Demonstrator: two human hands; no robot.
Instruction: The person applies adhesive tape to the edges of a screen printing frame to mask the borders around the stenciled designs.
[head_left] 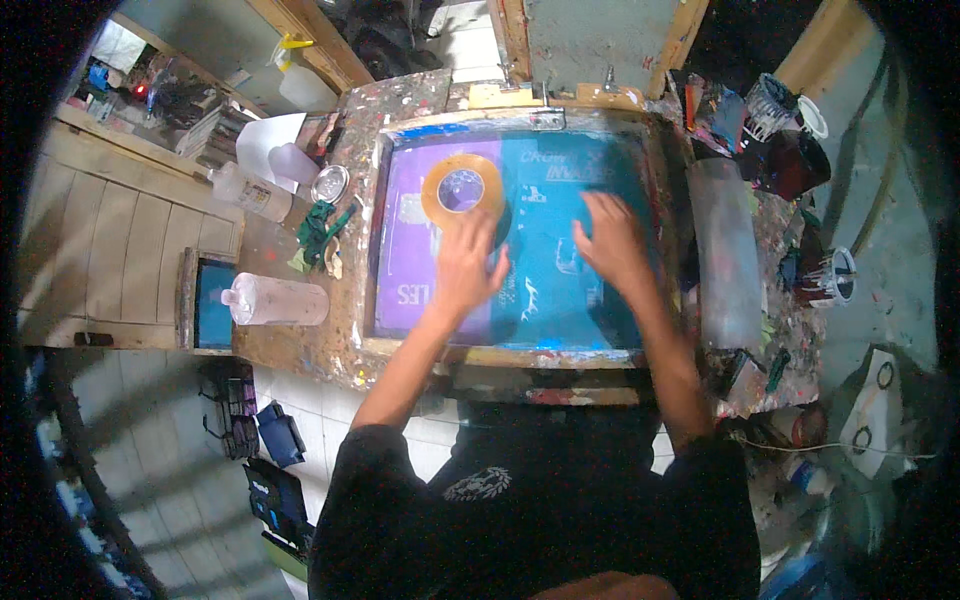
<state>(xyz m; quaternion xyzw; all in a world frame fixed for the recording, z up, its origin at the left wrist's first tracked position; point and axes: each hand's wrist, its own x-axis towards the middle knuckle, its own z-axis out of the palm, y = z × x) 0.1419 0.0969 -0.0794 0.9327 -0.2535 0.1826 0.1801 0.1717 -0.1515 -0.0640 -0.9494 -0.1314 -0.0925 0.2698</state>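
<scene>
A worker in a black shirt (pixel 520 500) leans in at a paint-stained worktop (pixel 280 345), both forearms reaching over a framed screen (pixel 540 250), purple on the left and teal on the right. The right hand (pixel 614 245) hangs over the teal half, its fingers loosely apart with nothing between them. The left hand (pixel 466 265), over the purple half, has its thumb out to the right; its fingers meet the near edge of a tape roll (pixel 433 190) in the view, though whether they grip it cannot be told.

The tape sits just beyond those fingers, on the purple side near the colour line — a round ring with no long axis, its hole facing up. The left hand is clearly the nearer; the right is off to the tape's right, a stretch of teal between.

Left of the frame, a pinkish bottle (pixel 285 301) lies on its side, with a green cloth (pixel 316 235) farther back. Beyond — at the screen's far edge — stands a metal clamp (pixel 546 118).
</scene>
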